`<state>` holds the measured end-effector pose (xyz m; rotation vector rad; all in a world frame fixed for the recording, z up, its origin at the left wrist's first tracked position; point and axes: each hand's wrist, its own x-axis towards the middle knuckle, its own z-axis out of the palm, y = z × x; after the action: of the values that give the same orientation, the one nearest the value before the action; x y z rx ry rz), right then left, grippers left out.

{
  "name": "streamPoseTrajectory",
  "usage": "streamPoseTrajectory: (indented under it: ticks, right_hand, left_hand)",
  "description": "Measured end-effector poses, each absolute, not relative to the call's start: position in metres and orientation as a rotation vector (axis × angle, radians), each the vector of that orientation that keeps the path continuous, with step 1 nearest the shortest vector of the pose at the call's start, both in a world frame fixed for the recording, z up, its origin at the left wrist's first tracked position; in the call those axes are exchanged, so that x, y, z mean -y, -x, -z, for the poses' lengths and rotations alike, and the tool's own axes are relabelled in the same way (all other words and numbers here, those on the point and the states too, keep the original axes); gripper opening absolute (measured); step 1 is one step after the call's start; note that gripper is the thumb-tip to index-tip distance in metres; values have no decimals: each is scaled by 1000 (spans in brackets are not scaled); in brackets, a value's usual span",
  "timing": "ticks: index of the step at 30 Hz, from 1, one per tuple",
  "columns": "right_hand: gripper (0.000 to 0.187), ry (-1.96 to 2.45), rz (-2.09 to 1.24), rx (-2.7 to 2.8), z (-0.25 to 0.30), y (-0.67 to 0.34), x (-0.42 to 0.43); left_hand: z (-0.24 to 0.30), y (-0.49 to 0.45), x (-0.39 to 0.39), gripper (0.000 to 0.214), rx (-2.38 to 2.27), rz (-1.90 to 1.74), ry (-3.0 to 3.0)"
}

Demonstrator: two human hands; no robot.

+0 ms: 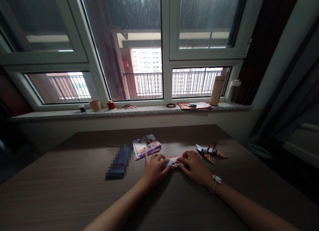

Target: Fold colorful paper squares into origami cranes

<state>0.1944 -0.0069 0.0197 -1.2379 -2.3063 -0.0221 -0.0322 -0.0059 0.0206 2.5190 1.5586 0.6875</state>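
Note:
A small folded piece of colourful printed paper (173,162) lies on the table between my hands. My left hand (155,167) has its thumb and fingers on the paper's left end, with the index finger stretched out toward the paper stack. At the right end, my right hand (195,166) pinches the paper, and a bracelet with a white charm circles that wrist. A stack of printed paper sheets (146,146) sits just beyond my left hand. Past my right hand rests a pointed folded-paper figure (210,153) in several colours.
A dark, pixelated flat object (119,163) lies left of my hands on the brown table (74,164). Along the windowsill (149,112) stand a paper cup (95,105), a red container (111,105), scissors (191,105) on papers, a tan bottle (217,90) and a clear bottle (233,91).

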Motion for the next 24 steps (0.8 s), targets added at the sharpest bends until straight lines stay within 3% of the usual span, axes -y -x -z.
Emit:
streamPoseTrajectory:
  ticks: [24]
  right_hand:
    - [26,1226,8,2319,-18,-195,5]
  left_hand:
    - [-16,34,-1,25,-1558,-659,-2502]
